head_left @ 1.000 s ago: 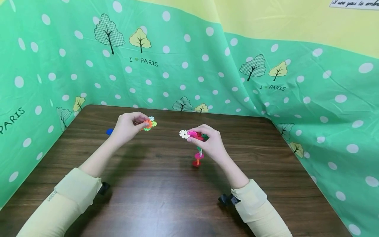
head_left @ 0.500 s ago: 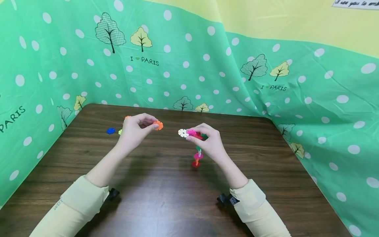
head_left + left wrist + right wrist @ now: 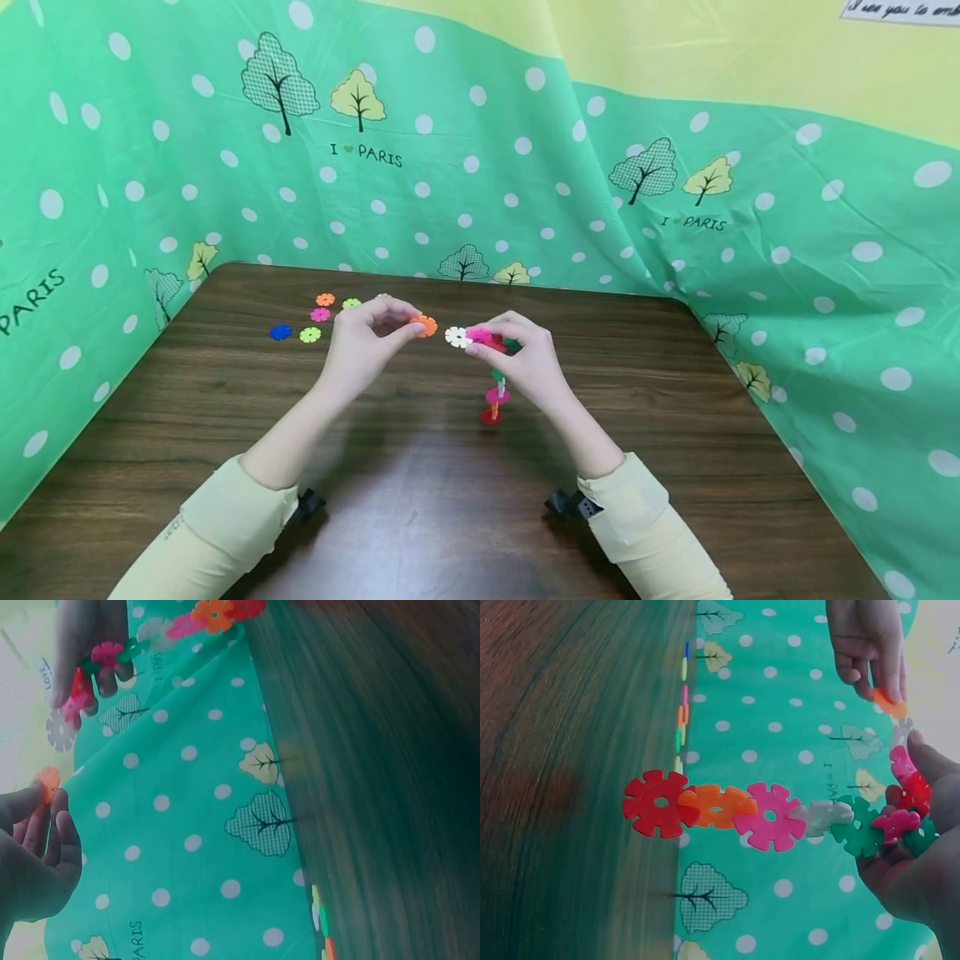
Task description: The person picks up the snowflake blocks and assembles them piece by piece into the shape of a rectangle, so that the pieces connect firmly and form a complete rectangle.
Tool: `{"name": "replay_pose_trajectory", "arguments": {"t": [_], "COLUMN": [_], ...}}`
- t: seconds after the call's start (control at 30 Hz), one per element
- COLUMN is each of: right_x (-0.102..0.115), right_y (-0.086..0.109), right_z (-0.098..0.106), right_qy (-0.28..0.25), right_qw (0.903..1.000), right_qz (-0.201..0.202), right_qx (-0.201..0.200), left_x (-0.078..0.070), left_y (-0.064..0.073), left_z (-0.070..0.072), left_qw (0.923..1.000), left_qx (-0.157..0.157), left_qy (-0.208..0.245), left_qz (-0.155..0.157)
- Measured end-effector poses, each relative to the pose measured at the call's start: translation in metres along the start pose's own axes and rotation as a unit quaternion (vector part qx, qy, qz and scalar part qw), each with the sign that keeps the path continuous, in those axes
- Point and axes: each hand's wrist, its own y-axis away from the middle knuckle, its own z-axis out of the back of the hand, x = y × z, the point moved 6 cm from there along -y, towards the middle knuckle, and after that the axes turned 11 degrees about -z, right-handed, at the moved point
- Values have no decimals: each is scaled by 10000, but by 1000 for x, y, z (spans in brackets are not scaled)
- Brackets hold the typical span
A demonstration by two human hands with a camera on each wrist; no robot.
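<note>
My left hand (image 3: pixel 363 340) pinches an orange flower-shaped snowflake disc (image 3: pixel 426 325) between thumb and fingertips, held up above the table. Facing it, my right hand (image 3: pixel 531 354) grips one end of a chain of interlocked snowflake discs (image 3: pixel 769 816) in red, orange, pink, white and green. From that grip a white disc (image 3: pixel 457 337) sticks out toward the orange one, a small gap apart in the head view. The rest of the chain hangs below the right hand, ending in a red disc (image 3: pixel 646 810). Fingers partly cover the chain's middle.
Loose discs lie on the brown table (image 3: pixel 420 500) at the back left: a blue disc (image 3: pixel 281 332), a pink disc (image 3: pixel 320 314), an orange one and several others, some partly behind the left hand. A green dotted curtain (image 3: pixel 420 200) stands behind the table.
My left hand has left the loose discs and moved right with the orange disc, closing toward the white one. The right hand and its chain have shifted only slightly left.
</note>
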Motion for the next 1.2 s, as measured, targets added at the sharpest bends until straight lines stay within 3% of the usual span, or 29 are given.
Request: {"name": "replay_pose_trajectory", "arguments": {"t": [0.13,0.27,0.73,1.0,1.2], "right_x": [-18,-31,-31,-27,-30], "right_y": [-5,-7,-4,-2,-2], "right_z": [-5,-8,-8,-9,-13], "right_qy": [-53,-103,-356,-599,-500], "right_qw": [10000,9999,9993,9980,9981], "right_qz": [-28,-125,-109,-148,-339], "right_qx": [-8,33,-101,-162,-104], "left_x": [16,18,18,16,16], "left_y": [2,3,9,11,9], "left_z": [-6,-10,-21,-24,-22], "left_qw": [9999,9996,9977,9970,9975], "left_qx": [-76,-114,-455,-508,-459], "left_qy": [116,233,500,579,542], "left_qz": [36,-68,-68,71,51]}}
